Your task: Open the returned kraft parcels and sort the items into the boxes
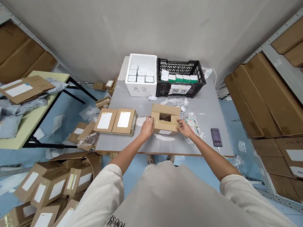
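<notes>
A small brown cardboard box (165, 118) stands open on the grey table (208, 106), its flaps up and something dark inside. My left hand (147, 126) grips the box's left side with curled fingers. My right hand (184, 128) holds its right side the same way. Two closed brown boxes with white labels (115, 120) lie flat just left of my left hand. Crumpled clear plastic wrap (193, 124) lies right of the box, behind my right hand.
A white foam bin (140, 89) and a black plastic crate (180, 77), both with small boxes inside, stand at the table's far edge. A dark phone (216, 137) lies at the right. Labelled cartons (52, 186) pile on the floor left; shelves of cartons flank both sides.
</notes>
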### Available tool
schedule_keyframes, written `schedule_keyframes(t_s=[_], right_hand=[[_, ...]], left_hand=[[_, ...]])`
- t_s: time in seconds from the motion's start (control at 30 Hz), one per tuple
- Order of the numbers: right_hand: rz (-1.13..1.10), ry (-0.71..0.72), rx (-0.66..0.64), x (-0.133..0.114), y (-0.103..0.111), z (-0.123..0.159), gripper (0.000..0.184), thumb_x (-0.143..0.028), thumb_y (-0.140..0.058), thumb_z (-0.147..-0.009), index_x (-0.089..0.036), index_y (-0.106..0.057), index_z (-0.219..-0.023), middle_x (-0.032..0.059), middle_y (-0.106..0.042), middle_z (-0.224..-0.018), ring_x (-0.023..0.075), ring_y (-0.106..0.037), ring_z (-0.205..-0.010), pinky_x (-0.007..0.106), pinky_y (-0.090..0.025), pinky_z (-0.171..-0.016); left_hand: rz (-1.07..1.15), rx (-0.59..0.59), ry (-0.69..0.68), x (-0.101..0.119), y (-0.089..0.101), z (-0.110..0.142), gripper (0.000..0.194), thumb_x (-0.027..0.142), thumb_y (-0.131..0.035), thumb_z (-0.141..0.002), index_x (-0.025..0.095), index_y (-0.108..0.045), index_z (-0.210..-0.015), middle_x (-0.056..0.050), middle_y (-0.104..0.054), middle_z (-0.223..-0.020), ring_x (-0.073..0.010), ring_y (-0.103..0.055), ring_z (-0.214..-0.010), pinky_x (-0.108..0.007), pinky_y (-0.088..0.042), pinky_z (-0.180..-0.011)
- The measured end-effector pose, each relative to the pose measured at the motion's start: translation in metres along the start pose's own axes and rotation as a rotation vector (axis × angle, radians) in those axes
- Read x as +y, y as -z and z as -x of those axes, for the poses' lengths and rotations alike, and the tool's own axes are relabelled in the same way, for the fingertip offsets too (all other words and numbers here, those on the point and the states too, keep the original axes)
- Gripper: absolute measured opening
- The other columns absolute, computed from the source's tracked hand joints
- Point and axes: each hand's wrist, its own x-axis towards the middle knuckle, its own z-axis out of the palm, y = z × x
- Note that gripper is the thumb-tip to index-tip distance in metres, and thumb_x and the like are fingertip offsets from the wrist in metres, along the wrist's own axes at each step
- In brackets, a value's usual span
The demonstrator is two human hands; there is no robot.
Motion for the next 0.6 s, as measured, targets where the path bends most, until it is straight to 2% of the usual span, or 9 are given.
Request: schedule_keyframes(t_s=[0.1, 0.23, 0.33, 0.47, 0.6], right_hand=[[-0.021, 0.067, 0.088, -0.007, -0.005, -0.013, 0.045, -0.037, -0.060, -0.089, -0.025, -0.059, -0.132, 0.0074, -0.068, -0.131, 0.0248, -0.069, -0.104, 0.043, -0.057, -0.095], [-0.007, 0.099, 0.154, -0.025, -0.012, -0.042, 0.047, -0.035, -0.058, -0.089, -0.024, -0.059, -0.135, 0.0076, -0.067, -0.135, 0.0255, -0.068, -0.107, 0.045, -0.054, -0.100], [-0.009, 0.127, 0.142, -0.039, -0.022, -0.066, 0.054, -0.034, -0.061, -0.086, -0.024, -0.058, -0.139, 0.0079, -0.065, -0.139, 0.0271, -0.067, -0.112, 0.047, -0.052, -0.105], [-0.017, 0.194, 0.104, -0.050, -0.042, -0.095, 0.069, -0.031, -0.066, -0.080, -0.022, -0.052, -0.147, 0.0108, -0.059, -0.147, 0.0304, -0.058, -0.130, 0.049, -0.048, -0.112], [0.007, 0.217, 0.106, -0.057, -0.061, -0.114, 0.072, -0.026, -0.062, -0.079, -0.019, -0.051, -0.150, 0.0129, -0.055, -0.151, 0.0311, -0.052, -0.139, 0.049, -0.041, -0.119]], left_hand=[[0.004, 0.067, -0.069, -0.006, 0.007, -0.008, 0.028, 0.021, -0.042, -0.101, 0.021, -0.061, -0.121, -0.014, -0.049, -0.145, -0.0291, -0.062, -0.113, -0.045, -0.050, -0.100], [-0.020, 0.109, -0.071, -0.021, 0.018, -0.025, 0.029, 0.022, -0.044, -0.100, 0.019, -0.061, -0.124, -0.016, -0.051, -0.140, -0.0312, -0.058, -0.116, -0.046, -0.049, -0.103], [-0.049, 0.123, -0.036, -0.033, 0.024, -0.035, 0.032, 0.022, -0.046, -0.099, 0.019, -0.059, -0.128, -0.016, -0.051, -0.140, -0.0334, -0.056, -0.122, -0.047, -0.046, -0.107], [-0.055, 0.122, 0.004, -0.053, 0.029, -0.044, 0.034, 0.022, -0.045, -0.099, 0.018, -0.058, -0.131, -0.017, -0.050, -0.142, -0.0349, -0.053, -0.127, -0.048, -0.045, -0.109], [-0.046, 0.054, 0.041, -0.070, 0.027, -0.046, 0.037, 0.020, -0.047, -0.097, 0.019, -0.058, -0.132, -0.018, -0.047, -0.147, -0.0351, -0.052, -0.131, -0.050, -0.044, -0.110]])
